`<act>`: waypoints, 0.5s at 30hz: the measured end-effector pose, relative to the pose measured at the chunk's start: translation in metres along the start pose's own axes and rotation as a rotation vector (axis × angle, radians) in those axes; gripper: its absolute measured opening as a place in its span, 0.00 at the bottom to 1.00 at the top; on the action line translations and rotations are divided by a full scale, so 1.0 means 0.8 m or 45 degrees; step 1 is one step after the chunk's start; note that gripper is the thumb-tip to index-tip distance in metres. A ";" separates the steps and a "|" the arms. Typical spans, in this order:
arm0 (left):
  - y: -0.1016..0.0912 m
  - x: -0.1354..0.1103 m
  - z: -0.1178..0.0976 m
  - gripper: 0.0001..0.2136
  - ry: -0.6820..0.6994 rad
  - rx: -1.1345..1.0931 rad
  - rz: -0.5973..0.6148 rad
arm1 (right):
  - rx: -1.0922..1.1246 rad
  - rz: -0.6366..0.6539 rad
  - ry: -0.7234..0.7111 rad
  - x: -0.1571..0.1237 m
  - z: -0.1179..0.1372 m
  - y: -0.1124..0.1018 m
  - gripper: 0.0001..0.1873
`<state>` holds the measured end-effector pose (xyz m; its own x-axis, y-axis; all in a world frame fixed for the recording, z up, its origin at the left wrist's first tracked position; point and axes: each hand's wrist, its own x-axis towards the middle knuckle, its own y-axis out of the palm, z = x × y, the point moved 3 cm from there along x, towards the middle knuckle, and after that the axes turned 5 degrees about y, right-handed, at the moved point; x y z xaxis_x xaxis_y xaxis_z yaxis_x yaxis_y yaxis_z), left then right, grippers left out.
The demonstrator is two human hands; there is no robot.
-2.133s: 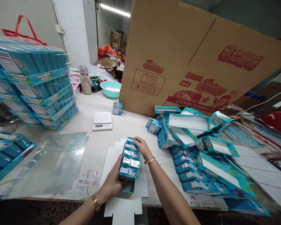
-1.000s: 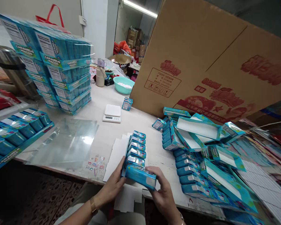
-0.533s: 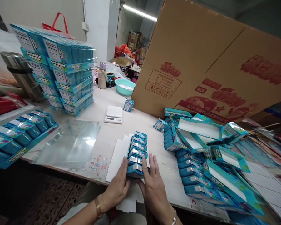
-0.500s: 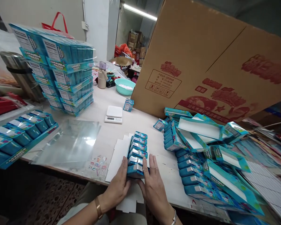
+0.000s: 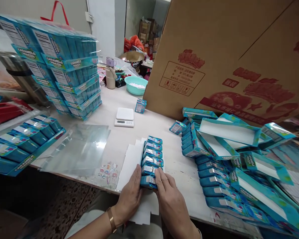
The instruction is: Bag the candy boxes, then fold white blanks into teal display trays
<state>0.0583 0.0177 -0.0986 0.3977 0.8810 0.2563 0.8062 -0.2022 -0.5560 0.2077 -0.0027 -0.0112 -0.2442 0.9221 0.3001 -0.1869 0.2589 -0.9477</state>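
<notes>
A row of several small shiny blue packs point(image 5: 152, 161) stands in front of me on a flat white cardboard piece point(image 5: 130, 160). My left hand point(image 5: 130, 196) is pressed along the left side of the row's near end. From the right, my right hand point(image 5: 171, 200) wraps the same end, fingertips resting on the nearest packs. Between them the two hands clasp the row. A flap of the white cardboard hangs over the table edge below my wrists. The undersides of the packs are hidden.
Filled blue trays point(image 5: 72, 69) are stacked at the left, behind clear plastic sheets point(image 5: 77, 149). Another filled tray point(image 5: 37, 154) lies nearer. A white scale point(image 5: 124, 117) sits ahead. Empty blue trays point(image 5: 229, 132) and rows of packs point(image 5: 219, 186) crowd the right, before a large carton point(image 5: 214, 59).
My right hand's fingers have moved from lying stretched beside the row to bending over its near end. The left hand stays against the packs. The camera view has shifted slightly.
</notes>
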 end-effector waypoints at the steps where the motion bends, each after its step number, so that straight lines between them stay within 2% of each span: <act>1: 0.000 0.000 0.001 0.32 -0.011 -0.004 0.007 | 0.007 0.002 -0.006 0.002 0.005 0.002 0.38; 6: -0.005 -0.003 -0.002 0.38 -0.024 -0.197 0.060 | 0.101 0.034 -0.048 0.007 0.030 0.007 0.44; 9: -0.016 -0.001 -0.004 0.45 -0.121 -0.388 0.034 | 0.342 0.108 -0.023 0.006 0.019 0.004 0.43; 10: -0.018 0.002 -0.005 0.48 -0.166 -0.440 0.021 | 0.493 0.089 0.049 0.007 0.008 0.004 0.40; 12: -0.021 0.009 -0.007 0.52 -0.227 -0.542 -0.014 | 0.879 -0.044 0.308 0.011 -0.022 0.010 0.35; 14: -0.018 0.018 -0.013 0.51 -0.256 -0.658 -0.064 | 1.300 -0.171 0.598 0.017 -0.046 0.028 0.32; 15: -0.016 0.023 -0.017 0.49 -0.264 -0.723 -0.089 | 1.488 -0.167 0.701 0.022 -0.051 0.042 0.31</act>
<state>0.0611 0.0303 -0.0756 0.2874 0.9539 0.0860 0.9578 -0.2868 -0.0201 0.2357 0.0336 -0.0421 0.2075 0.9776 0.0348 -0.9618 0.2104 -0.1749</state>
